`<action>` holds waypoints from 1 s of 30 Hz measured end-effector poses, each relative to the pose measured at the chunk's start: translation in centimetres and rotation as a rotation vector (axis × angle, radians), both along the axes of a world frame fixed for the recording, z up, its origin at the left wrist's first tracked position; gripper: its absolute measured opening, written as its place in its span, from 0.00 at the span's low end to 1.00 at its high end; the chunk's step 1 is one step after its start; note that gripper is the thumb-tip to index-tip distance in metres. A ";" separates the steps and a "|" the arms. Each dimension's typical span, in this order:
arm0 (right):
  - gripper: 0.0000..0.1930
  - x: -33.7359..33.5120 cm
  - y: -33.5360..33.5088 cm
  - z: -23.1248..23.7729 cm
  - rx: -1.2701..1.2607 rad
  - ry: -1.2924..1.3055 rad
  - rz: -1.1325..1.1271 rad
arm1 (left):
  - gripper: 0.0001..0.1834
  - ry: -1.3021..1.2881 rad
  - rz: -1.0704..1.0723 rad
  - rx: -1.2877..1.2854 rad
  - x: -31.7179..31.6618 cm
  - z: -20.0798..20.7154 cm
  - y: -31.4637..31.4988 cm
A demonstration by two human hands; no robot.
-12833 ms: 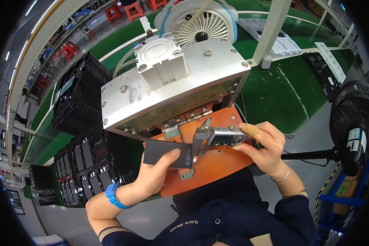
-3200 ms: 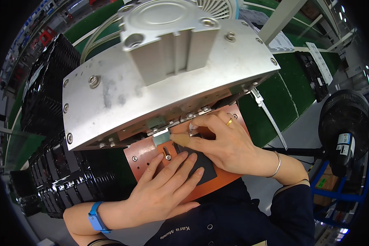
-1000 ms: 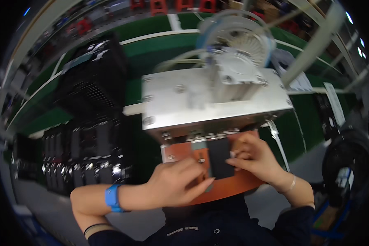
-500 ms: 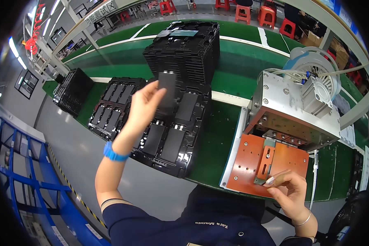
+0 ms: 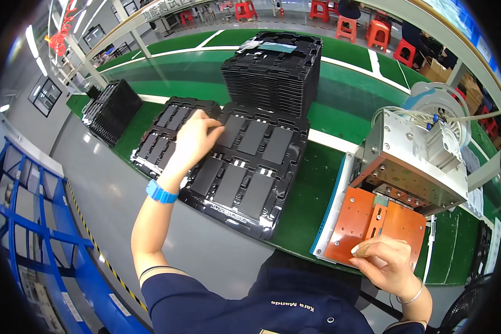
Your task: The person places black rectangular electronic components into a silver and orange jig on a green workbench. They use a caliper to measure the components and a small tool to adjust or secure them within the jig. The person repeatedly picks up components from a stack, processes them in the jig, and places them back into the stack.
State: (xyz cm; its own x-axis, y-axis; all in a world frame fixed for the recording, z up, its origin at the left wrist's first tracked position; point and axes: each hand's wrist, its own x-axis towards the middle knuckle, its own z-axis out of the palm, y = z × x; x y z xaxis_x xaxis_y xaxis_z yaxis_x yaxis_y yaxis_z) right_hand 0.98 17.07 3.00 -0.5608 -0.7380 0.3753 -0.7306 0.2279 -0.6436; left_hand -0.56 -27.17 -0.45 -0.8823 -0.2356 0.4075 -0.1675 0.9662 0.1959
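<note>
My left hand [image 5: 197, 136] is over a black plastic tray [image 5: 228, 218], thumb and forefinger a little apart at the left edge of a flat black battery cell [image 5: 232, 131]. That cell lies in the tray's far row, beside others of its kind in slots. My right hand [image 5: 387, 261] is closed in a pinch over the near end of an orange fixture plate [image 5: 345, 222]. Its fingertips cover the end of the slotted orange bar [image 5: 376, 220] on that plate. Whatever the pinch holds, if anything, is hidden.
A metal press [image 5: 412, 156] with air tubes stands behind the orange plate. A tall stack of black trays [image 5: 270, 75] rises beyond the filled tray. Another filled tray [image 5: 167, 125] and a smaller stack [image 5: 112, 111] are at left on the green bench.
My left hand has lowered the battery cell it held upright, and the cell now lies in the tray. My right hand stays by the fixture. The whole view has shifted slightly.
</note>
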 end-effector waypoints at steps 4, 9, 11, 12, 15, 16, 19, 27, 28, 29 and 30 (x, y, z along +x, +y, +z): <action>0.08 -0.2 -1.8 -0.2 0.090 0.133 0.112 | 0.16 -0.084 0.129 -0.051 -0.5 -0.6 0.9; 0.06 -1.5 -4.5 -0.4 0.163 0.309 0.234 | 0.31 -0.395 0.300 -0.161 -3.1 1.3 2.3; 0.08 -2.0 -6.1 -0.3 0.190 0.317 0.265 | 0.34 -0.441 0.289 -0.165 -3.6 2.0 2.4; 0.10 -2.4 -7.2 -0.5 0.189 0.328 0.277 | 0.33 -0.448 0.283 -0.179 -3.6 2.2 2.5; 0.12 -3.7 -10.2 -0.9 0.231 0.420 0.212 | 0.28 -0.281 0.210 -0.201 -2.2 3.3 2.9; 0.12 -4.4 -11.0 -1.3 0.200 0.459 0.212 | 0.26 -0.197 0.177 -0.199 -0.9 3.4 3.1; 0.11 -5.8 -13.7 -2.4 0.128 0.561 0.233 | 0.23 -0.319 0.179 -0.053 3.7 5.2 5.0; 0.07 -5.6 -23.0 -3.4 0.126 0.792 0.464 | 0.22 -0.309 0.180 -0.106 8.9 2.7 4.7; 0.05 -5.4 -23.4 -3.3 0.198 0.847 0.486 | 0.22 -0.337 0.186 -0.071 8.7 2.7 4.7; 0.05 -4.9 -23.7 -3.2 0.236 0.890 0.496 | 0.22 -0.366 0.191 -0.035 8.6 2.7 4.5; 0.05 -4.4 -24.0 -2.9 0.275 0.932 0.505 | 0.23 -0.394 0.186 -0.024 8.7 2.5 4.0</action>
